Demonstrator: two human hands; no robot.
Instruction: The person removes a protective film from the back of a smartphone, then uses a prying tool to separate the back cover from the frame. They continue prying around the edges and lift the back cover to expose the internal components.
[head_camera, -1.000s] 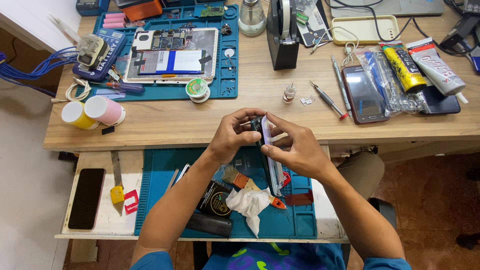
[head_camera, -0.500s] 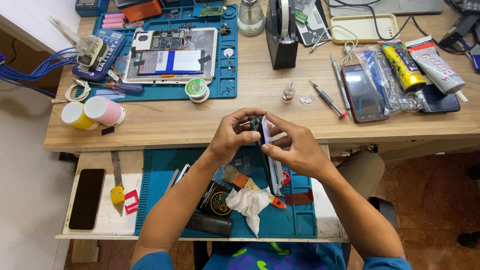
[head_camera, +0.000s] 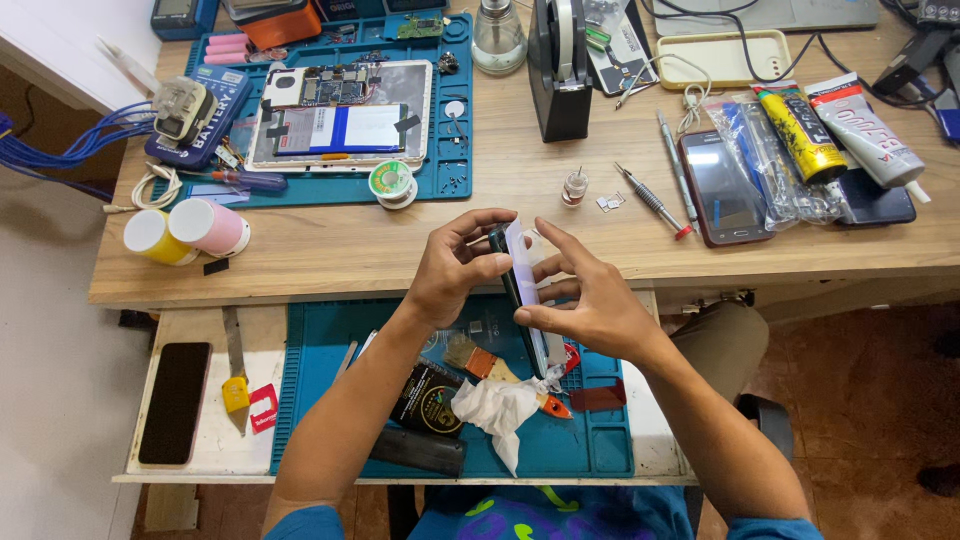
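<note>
Both my hands hold a dark smartphone (head_camera: 522, 300) edge-up over the pull-out shelf. My left hand (head_camera: 455, 268) grips its top end, fingers curled over it. My right hand (head_camera: 590, 298) pinches a clear film on the phone's face, with thumb and fingers along its side. Below the hands, on the blue work mat (head_camera: 600, 440), lie a crumpled white tissue (head_camera: 495, 408), a small brush (head_camera: 470, 356) and a round black tin (head_camera: 428, 396).
An opened tablet (head_camera: 345, 115) lies on a second blue mat at the back left of the wooden desk (head_camera: 400, 250). Two tape rolls (head_camera: 185, 232), a black tape dispenser (head_camera: 560, 70), screwdrivers (head_camera: 652, 198), another phone (head_camera: 722, 185) and glue tubes (head_camera: 835, 125) stand around. A black phone (head_camera: 175, 402) rests on the shelf's left.
</note>
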